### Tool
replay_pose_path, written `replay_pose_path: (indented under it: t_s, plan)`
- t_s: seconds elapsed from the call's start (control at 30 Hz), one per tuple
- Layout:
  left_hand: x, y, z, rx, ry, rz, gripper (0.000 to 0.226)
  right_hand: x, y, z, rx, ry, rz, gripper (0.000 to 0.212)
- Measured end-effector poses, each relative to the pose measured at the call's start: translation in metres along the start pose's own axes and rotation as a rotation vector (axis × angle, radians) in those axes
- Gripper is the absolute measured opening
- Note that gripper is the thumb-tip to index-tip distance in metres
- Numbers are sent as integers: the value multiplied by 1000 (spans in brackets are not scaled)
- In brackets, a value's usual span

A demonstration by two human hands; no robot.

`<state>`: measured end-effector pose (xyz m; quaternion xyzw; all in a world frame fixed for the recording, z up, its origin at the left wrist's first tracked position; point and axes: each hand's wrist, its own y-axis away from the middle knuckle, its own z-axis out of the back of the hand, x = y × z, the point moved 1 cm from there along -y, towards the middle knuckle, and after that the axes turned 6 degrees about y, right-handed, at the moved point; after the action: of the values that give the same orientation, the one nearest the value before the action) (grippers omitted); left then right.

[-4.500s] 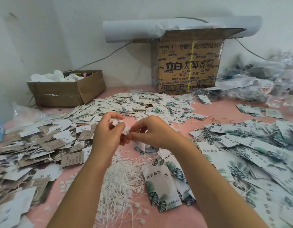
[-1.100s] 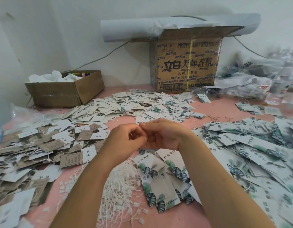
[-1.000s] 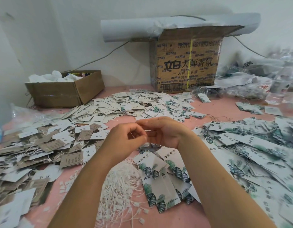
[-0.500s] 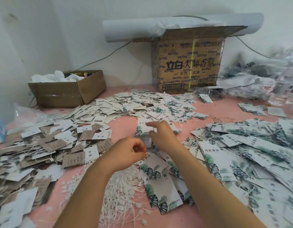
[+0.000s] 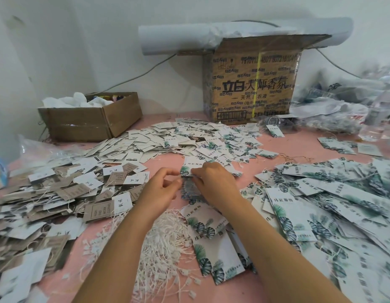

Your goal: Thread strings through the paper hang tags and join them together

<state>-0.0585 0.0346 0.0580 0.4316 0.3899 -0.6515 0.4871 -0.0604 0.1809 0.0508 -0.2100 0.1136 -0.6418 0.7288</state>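
Observation:
My right hand (image 5: 213,182) pinches a white hang tag with a green leaf print (image 5: 188,167) at its near edge, above the pink table (image 5: 167,159). My left hand (image 5: 160,191) is just left of it, fingers curled. Its thumb and forefinger are at a small blurred bundle of leaf-print tags (image 5: 189,191) that hangs between the two hands. A heap of white strings with plastic ends (image 5: 165,239) lies under my left forearm. Larger leaf-print tags (image 5: 213,248) lie beneath my right forearm.
Brown and white tags (image 5: 58,193) are heaped on the left, small tags (image 5: 185,138) at the middle back, and leaf-print tags (image 5: 332,193) on the right. A low open box (image 5: 91,119) and a tall printed carton (image 5: 253,84) stand by the wall. Plastic bags (image 5: 332,114) lie at back right.
One second ago both hands held a string taut between them. The right hand then reached forward to the tag heap and has come back with a leaf-print tag, and the left hand has risen to it.

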Motion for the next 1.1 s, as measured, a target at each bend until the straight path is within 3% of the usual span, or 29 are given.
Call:
replay_pose_path:
  t_s: [0.1,0.3,0.47,0.63,0.73,0.8,0.9,0.97,1.1]
  plan:
    - [0,0,0,-1,33,12,18,1,0,2,-43,16,28,27]
    - [1,-2,-1,5,50,29,19,-4,-2,1,75,-4,-39,21]
    - [2,-2,0,-5,67,16,22,-3,-1,3,-127,-39,-26,26]
    - [-1,-2,1,-95,267,30,29,4,8,7,-363,-190,257,17]
    - [-1,-5,5,-139,552,92,22,7,8,7,-344,-221,402,24]
    - [2,-5,8,-127,603,91,15,7,8,8,-270,-275,409,31]
    - [5,-5,8,-138,539,97,22,0,7,8,-117,-340,292,51]
    - [6,-5,8,-161,513,102,26,-10,3,5,-67,-309,103,58]
    - [4,-5,7,-137,455,95,28,-33,1,-2,56,-86,-323,41]
